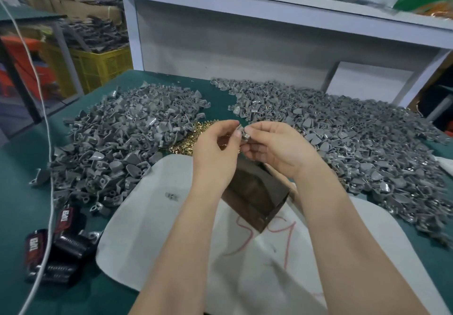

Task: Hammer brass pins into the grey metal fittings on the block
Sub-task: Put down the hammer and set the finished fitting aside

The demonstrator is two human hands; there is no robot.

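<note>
Both hands are raised above a dark brown block (255,197) that stands on a white cloth (157,216). My left hand (217,148) and my right hand (274,148) meet at the fingertips and pinch one small grey metal fitting (242,132) between them. A brass pin cannot be made out in the fingers. A heap of brass pins (193,138) lies just beyond the left hand. Large heaps of grey fittings spread on the left (117,143) and on the right (362,148). No hammer is in view.
The work surface is a green table (22,187). Black hand grippers (58,248) lie at the lower left beside a white cord (50,167). A white shelf unit (245,35) stands behind the heaps. A yellow crate (98,67) sits at the back left.
</note>
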